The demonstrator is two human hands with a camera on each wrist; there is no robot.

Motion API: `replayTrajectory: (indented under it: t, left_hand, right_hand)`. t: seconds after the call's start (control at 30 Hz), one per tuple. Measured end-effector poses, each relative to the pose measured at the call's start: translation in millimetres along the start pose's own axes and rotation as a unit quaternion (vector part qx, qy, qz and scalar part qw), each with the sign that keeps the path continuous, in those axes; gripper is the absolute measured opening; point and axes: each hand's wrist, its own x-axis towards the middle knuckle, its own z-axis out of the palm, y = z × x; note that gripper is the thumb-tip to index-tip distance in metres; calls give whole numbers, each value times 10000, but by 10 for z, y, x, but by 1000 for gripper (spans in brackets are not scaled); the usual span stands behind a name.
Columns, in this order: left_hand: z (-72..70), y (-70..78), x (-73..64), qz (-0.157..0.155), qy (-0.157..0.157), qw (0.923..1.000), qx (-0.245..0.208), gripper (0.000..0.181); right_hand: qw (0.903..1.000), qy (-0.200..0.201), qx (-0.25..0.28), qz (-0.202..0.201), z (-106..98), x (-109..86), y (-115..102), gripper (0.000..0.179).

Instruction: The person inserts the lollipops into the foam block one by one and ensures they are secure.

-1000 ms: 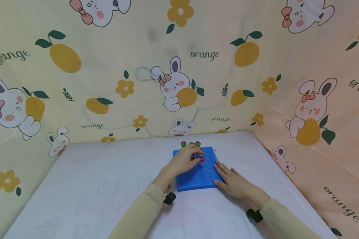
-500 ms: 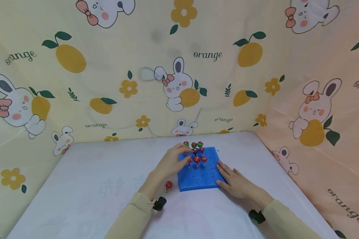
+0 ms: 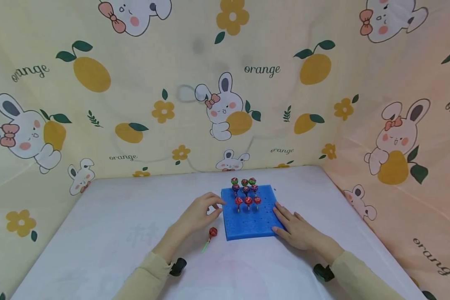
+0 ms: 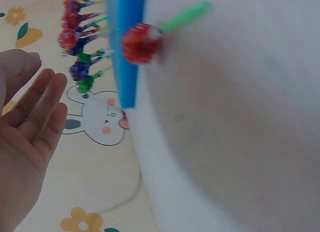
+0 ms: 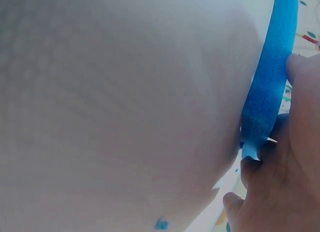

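Several lollipops stand upright in rows in a blue foam board; a front row of three red lollipops has darker and green-wrapped ones behind it. My left hand hovers off the board's left edge with relaxed fingers and holds nothing. A loose red lollipop with a green stick lies on the table just below that hand; the left wrist view shows this lollipop too. My right hand rests along the board's right edge, its straight fingers touching it, also seen in the right wrist view.
The white table spreads around the board. A patterned cloth wall rises behind the table and along its right side. Small holes dot the right part of the board.
My left hand has let go of a red lollipop, now standing at the front row's left, and moved left off the board. The loose lollipop came into sight. My right hand stays on the board.
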Motion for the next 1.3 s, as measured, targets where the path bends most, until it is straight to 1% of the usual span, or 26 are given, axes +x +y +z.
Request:
replayTrajectory:
  t: [0.13, 0.2, 0.3, 0.4, 0.47, 0.53, 0.7, 0.93, 1.1, 1.3]
  left_hand:
    - [-11, -45, -89, -155, -459, 9987, 167, 22]
    - [-9, -63, -122, -304, -694, 9967, 285, 22]
    - [2, -90, -163, -609, -1021, 9918, 474, 21]
    - [14, -112, -184, -810, -1315, 9864, 565, 19]
    - [26, -131, -200, -854, -1454, 9839, 600, 18]
    - [33, -151, -213, -803, -1547, 9830, 584, 16]
    - [55, -203, -241, -626, -1689, 9818, 608, 12]
    - [84, -220, -260, -679, -1721, 9800, 728, 13]
    - [89, -217, -262, -743, -1717, 9799, 697, 13]
    - [89, -216, -258, -703, -1697, 9808, 661, 15]
  right_hand:
    - [10000, 10, 45, -28, -15, -5, -20, 79]
    - [10000, 13, 57, -38, -20, -7, -23, 79]
    - [10000, -10, 53, -25, -16, -4, -26, 79]
    - [10000, -3, 44, -23, -18, 0, -21, 80]
    - [10000, -7, 52, -6, -18, 1, -23, 79]
    - [10000, -12, 38, 5, -19, 1, -24, 79]
    - [10000, -6, 44, -5, -14, 4, -18, 80]
    - [10000, -43, -7, 28, 27, 18, 5, 80]
    - [10000, -47, -29, 55, 34, 18, 19, 80]
    - [10000, -33, -9, 45, 35, 14, 9, 80]
